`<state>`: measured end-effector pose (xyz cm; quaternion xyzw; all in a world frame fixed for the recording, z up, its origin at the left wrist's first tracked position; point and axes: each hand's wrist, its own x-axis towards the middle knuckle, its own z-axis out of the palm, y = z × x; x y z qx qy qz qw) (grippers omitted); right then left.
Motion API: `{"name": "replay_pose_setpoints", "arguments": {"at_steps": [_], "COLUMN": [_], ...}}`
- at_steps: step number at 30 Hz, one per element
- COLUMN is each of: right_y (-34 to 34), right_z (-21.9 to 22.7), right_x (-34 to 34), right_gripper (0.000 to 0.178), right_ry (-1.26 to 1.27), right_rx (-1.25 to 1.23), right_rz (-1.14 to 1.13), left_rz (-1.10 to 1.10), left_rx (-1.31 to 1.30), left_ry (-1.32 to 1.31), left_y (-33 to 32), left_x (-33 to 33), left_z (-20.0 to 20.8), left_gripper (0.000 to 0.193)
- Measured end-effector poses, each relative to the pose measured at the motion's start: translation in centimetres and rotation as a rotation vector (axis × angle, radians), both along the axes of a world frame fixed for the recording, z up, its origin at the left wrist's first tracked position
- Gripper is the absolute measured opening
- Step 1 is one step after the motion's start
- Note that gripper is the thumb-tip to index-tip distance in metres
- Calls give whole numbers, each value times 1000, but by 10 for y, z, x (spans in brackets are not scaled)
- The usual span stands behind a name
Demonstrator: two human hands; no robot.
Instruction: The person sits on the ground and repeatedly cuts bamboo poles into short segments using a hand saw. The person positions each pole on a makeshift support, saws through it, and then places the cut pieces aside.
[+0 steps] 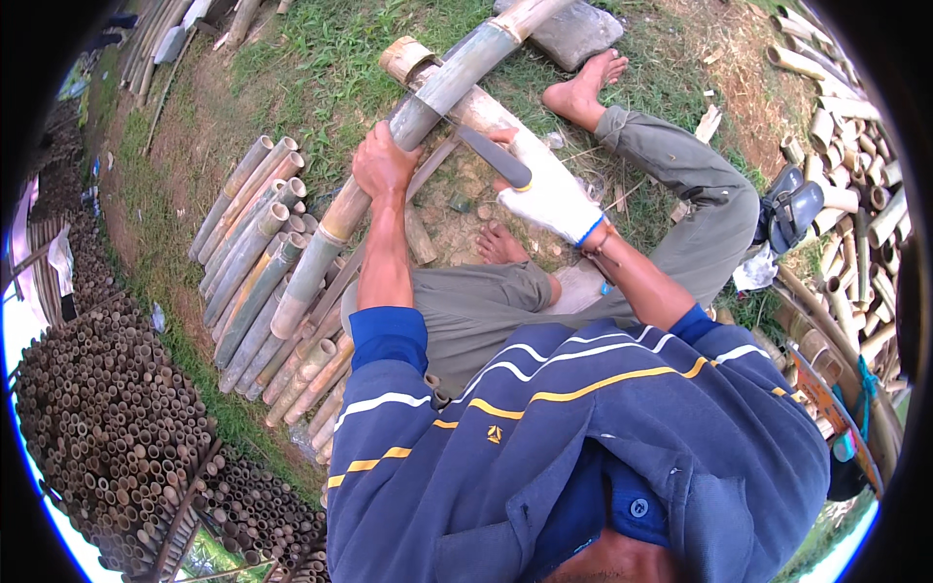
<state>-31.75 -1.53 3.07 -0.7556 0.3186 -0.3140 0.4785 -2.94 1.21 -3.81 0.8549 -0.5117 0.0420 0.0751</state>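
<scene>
A grey-green bamboo pole [462, 80] slants across my front, from the upper right down to the lower left. My left hand [385, 161] is closed around it below a ring-like joint. My right hand [549, 189] wears a white glove with a blue cuff. Its fingers are closed on a dark tapered hand tool [491, 155] with a yellow-edged rounded end. The tool's narrow end points at a thin dark line across the pole; whether it is a saw or a knife I cannot make out. Under the pole lies a thick pale bamboo piece [406, 60].
Cut bamboo lengths [255, 262] lie stacked at my left, and a large bamboo pile [107, 408] is beyond them. More pieces [875, 194] are heaped at right. A flat grey stone [569, 34] sits near my bare foot [588, 89]. Dark sandals [789, 206] lie beside my knee.
</scene>
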Motion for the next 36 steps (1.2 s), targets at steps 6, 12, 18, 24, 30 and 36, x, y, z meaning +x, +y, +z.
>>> {"name": "replay_pose_setpoints", "arguments": {"at_steps": [6, 12, 18, 24, 30, 36], "right_y": [-3, 103, 27, -40, 87, 46], "right_z": [9, 88, 49, 5, 61, 41], "right_x": [32, -133, -32, 83, -109, -61], "right_gripper": [53, 65, 54, 55, 62, 60], "right_ry": [76, 192, 137, 144, 169, 120], "right_rx": [-41, 321, 138, -7, 226, 62], "right_rz": [-38, -32, 42, -19, -30, -1], "left_rz": [-2, 4, 19, -15, 17, 26], "left_rx": [5, -16, -6, 1, 41, -3], "left_ry": [-52, -52, -19, -41, -3, -5], "left_y": [8, 12, 11, -4, 10, 10], "left_x": [9, 7, 7, 6, 10, 3], "left_z": [0, -7, -8, 1, 0, -6], "left_gripper": [68, 64, 65, 64, 65, 64]}}
